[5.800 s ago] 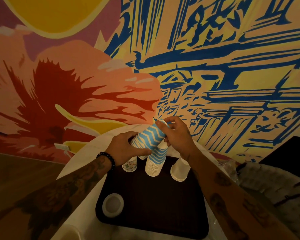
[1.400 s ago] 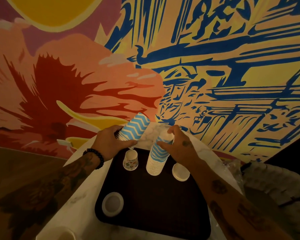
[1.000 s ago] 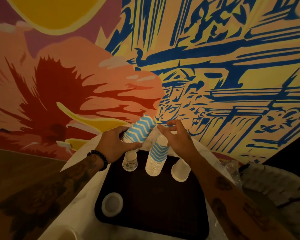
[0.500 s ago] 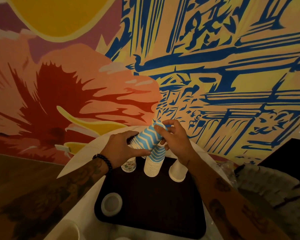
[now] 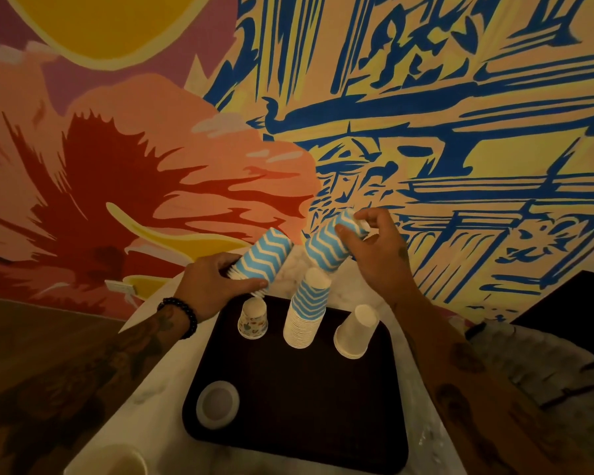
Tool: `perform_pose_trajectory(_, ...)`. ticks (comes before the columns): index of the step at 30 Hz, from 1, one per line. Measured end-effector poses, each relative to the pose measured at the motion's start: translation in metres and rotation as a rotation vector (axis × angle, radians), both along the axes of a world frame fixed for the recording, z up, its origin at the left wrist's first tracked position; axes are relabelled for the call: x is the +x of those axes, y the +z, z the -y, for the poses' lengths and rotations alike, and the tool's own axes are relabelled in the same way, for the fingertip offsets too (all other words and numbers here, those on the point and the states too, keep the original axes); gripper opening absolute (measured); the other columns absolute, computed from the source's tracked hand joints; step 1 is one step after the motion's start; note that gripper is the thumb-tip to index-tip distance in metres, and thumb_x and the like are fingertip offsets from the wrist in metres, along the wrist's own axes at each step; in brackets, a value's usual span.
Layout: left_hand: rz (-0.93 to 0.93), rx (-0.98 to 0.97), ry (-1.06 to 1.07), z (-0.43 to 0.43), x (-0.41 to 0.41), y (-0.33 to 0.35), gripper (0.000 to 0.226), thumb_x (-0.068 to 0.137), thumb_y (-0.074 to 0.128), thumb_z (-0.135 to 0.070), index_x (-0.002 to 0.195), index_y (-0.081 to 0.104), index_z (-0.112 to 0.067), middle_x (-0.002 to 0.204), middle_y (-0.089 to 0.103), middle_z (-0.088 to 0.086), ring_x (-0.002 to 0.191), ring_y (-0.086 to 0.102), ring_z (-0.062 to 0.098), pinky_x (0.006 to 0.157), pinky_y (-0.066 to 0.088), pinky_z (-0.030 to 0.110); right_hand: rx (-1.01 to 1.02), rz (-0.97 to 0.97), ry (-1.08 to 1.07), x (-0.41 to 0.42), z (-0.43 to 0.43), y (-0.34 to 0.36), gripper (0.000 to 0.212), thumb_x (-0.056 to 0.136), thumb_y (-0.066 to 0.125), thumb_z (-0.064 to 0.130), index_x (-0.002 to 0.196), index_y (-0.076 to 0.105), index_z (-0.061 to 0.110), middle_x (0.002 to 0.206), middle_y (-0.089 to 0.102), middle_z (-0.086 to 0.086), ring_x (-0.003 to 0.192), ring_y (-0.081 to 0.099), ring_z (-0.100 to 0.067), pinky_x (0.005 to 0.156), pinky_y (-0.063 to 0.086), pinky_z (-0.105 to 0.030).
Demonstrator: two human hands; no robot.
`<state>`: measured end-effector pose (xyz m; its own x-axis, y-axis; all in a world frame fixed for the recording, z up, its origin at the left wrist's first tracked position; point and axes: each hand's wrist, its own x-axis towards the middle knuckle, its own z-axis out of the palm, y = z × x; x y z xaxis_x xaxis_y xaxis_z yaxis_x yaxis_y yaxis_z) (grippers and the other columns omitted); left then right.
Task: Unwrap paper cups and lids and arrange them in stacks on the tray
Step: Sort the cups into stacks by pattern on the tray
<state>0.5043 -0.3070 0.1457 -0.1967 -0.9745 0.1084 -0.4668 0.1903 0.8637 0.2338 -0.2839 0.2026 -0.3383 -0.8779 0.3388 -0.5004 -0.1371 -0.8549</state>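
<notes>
As the right hand [image 5: 378, 255] pinches a cup [image 5: 326, 245] just pulled off the held stack [image 5: 264, 260] (left hand [image 5: 210, 284] grips it, 9 o'clock), placement on the tray [image 5: 288, 389] should follow.

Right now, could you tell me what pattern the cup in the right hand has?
Blue-and-white zigzag stripes on the cup; head view shows it.

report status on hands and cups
Left hand grips zigzag cup bundle. Right hand holds another zigzag batch over the tray stack. Nothing else in the way.
</notes>
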Motion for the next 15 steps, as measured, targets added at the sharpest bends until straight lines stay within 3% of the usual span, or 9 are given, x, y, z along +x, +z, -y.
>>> perform_pose_trajectory(2,-0.013,0.006,0.009,0.004,0.001,-0.001,0.06,0.058,0.081,-0.059,0.108,0.075,-0.025,0.096,0.075,-0.013,0.085,0.069,0.001,0.082,0.058,0.033,0.016,-0.106,0.024,0.002,0.002,-0.011,0.033,0.087,0.077,0.033,0.111,0.056,0.023,0.107,0.061,0.008,0.084,0.06,-0.01,0.071,0.047,-0.013)
perform_pose_trajectory(5,-0.033,0.011,0.008,0.007,-0.001,-0.001,0.063,0.057,0.079,-0.061,0.109,0.075,-0.025,0.097,0.075,-0.013,0.087,0.069,0.001,0.084,0.058,0.033,0.101,-0.197,0.071,0.005,0.006,-0.033,0.04,0.085,0.078,0.037,0.114,0.055,0.021,0.111,0.06,0.003,0.092,0.062,-0.017,0.079,0.055,-0.032)
perform_pose_trajectory(8,-0.061,0.02,0.009,0.009,-0.003,-0.001,0.067,0.055,0.077,-0.064,0.109,0.075,-0.024,0.098,0.075,-0.014,0.086,0.069,0.0,0.083,0.058,0.031,0.183,-0.274,0.126,0.007,0.006,-0.053,0.042,0.084,0.079,0.04,0.111,0.051,0.024,0.108,0.058,0.004,0.094,0.061,-0.015,0.081,0.057,-0.041)
perform_pose_trajectory(12,-0.079,0.031,0.001,0.01,-0.005,-0.003,0.07,0.054,0.077,-0.065,0.11,0.075,-0.023,0.099,0.075,-0.012,0.088,0.07,0.002,0.084,0.058,0.033,0.287,-0.341,0.173,0.011,0.003,-0.069,0.045,0.083,0.079,0.041,0.109,0.05,0.02,0.11,0.058,-0.001,0.099,0.059,-0.018,0.084,0.055,-0.04)
perform_pose_trajectory(15,-0.088,0.05,-0.007,0.009,-0.006,-0.003,0.07,0.053,0.077,-0.065,0.109,0.075,-0.022,0.099,0.075,-0.012,0.088,0.07,0.002,0.085,0.058,0.033,0.313,-0.448,0.191,0.01,0.002,-0.073,0.047,0.081,0.08,0.043,0.107,0.052,0.017,0.105,0.054,-0.001,0.092,0.055,-0.017,0.079,0.051,-0.033)
